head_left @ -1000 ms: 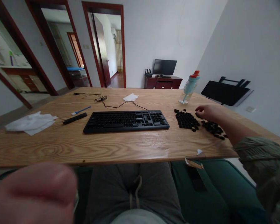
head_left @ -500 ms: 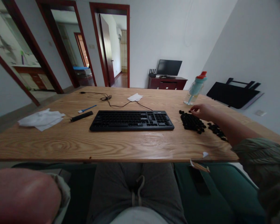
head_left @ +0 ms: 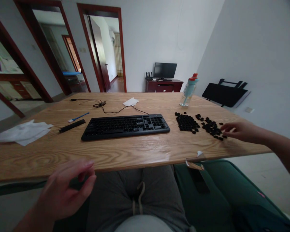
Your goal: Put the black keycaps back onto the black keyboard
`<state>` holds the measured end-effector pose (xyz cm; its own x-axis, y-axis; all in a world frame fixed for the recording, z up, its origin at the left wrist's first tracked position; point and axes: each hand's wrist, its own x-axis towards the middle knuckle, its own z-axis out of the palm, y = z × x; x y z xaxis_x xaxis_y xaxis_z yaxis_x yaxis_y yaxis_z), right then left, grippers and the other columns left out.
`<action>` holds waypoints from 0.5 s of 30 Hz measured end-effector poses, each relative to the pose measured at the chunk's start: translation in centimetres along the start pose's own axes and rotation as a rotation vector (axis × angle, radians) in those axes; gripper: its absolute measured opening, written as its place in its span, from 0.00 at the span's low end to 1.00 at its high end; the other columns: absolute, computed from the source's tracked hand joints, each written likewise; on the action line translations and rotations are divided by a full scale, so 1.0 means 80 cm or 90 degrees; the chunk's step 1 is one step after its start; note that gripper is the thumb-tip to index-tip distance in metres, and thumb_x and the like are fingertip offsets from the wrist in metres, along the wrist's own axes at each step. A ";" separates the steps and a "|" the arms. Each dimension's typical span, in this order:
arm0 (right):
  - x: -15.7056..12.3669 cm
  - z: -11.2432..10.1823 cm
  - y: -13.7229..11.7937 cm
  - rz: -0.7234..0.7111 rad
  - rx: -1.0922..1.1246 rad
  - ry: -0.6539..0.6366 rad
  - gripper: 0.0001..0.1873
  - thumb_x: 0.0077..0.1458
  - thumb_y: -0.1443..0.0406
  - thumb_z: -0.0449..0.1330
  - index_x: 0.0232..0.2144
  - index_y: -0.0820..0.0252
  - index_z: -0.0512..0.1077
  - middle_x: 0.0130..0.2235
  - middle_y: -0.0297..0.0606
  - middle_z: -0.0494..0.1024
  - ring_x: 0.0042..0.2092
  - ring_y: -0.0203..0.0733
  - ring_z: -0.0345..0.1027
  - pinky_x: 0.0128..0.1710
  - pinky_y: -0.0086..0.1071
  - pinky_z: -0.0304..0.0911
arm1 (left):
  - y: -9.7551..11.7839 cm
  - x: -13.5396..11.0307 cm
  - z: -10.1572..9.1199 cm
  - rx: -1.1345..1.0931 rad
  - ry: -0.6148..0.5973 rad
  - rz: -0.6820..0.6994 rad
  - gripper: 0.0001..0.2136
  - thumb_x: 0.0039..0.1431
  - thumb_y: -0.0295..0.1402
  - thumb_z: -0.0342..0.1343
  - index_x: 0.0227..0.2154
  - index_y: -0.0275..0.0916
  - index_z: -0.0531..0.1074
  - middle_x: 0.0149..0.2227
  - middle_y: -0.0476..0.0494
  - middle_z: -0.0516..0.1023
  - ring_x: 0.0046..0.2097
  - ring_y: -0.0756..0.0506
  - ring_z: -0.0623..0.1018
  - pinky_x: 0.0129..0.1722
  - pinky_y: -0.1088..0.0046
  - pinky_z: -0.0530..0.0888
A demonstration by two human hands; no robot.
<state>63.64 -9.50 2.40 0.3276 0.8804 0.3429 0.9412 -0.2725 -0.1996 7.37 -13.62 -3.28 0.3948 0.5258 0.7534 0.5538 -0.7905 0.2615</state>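
My right hand (head_left: 241, 131) is at the right of the table, its bent fingertips at the edge of a loose scatter of black keycaps (head_left: 210, 126). Thumb and index finger look a little apart, and no held keycap shows between them. Beside the scatter, a denser patch of keycaps (head_left: 186, 123) lies in close rows. My left hand (head_left: 67, 187) hovers at the table's front edge, fingers curled, thumb apart from the index finger, holding nothing. Between the hands lies a black keyboard (head_left: 125, 126), slightly tilted in view, with its keys mostly in place.
Left of the keyboard are a black bar-shaped piece (head_left: 72, 126), a blue-handled brush (head_left: 79, 117) and white tissues (head_left: 25, 131). Behind it are a coiled cable (head_left: 99, 104) and a folded tissue (head_left: 130, 102). A water bottle (head_left: 188, 91) stands beyond the keycaps.
My right hand has moved right, from the dense keycap patch to the loose scatter. My left hand has come up into view at the table edge. The view has turned slightly right.
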 end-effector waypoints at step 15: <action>-0.001 0.006 -0.052 -0.094 0.313 -0.226 0.10 0.53 0.56 0.64 0.32 0.57 0.78 0.27 0.41 0.75 0.26 0.39 0.62 0.28 0.36 0.58 | 0.016 0.047 0.002 0.047 -0.014 0.128 0.12 0.57 0.22 0.57 0.44 0.40 0.71 0.28 0.52 0.78 0.24 0.54 0.74 0.27 0.79 0.72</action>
<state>59.69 -8.22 2.74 0.0703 0.9934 0.0906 0.7989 -0.0017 -0.6014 9.69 -12.61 -0.18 0.5188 0.3673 0.7720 0.5141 -0.8555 0.0615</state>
